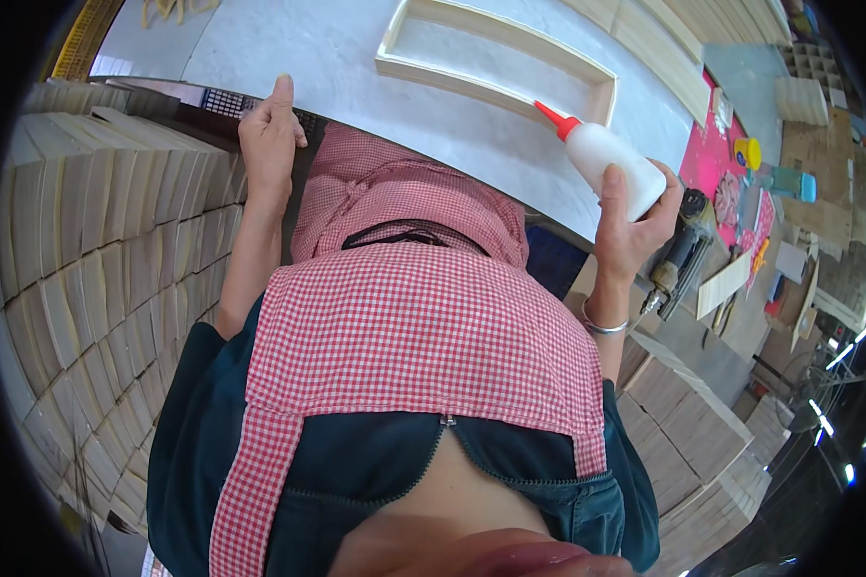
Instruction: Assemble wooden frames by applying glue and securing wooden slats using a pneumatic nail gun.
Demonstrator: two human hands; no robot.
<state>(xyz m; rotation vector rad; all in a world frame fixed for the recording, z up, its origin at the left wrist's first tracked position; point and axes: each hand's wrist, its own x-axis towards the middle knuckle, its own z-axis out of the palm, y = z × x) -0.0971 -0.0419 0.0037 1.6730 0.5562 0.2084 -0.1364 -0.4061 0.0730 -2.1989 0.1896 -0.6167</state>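
My right hand is wrapped round a white squeeze bottle with a red pointed nozzle, held tilted. Its nozzle tip points up and left and meets the near long side of a shallow rectangular wooden frame; whether it touches the wood I cannot tell. The frame lies on a white marbled tabletop. At the table's near edge, on the left, my left hand holds nothing visible. Its thumb stands out, while the other fingers bend loosely and are partly hidden.
Tall stacks of wooden pieces crowd the left side. Long wooden strips lie at the table's right. Beyond my right hand are a nail gun, a yellow container and a teal bottle. More wood stacks stand lower right.
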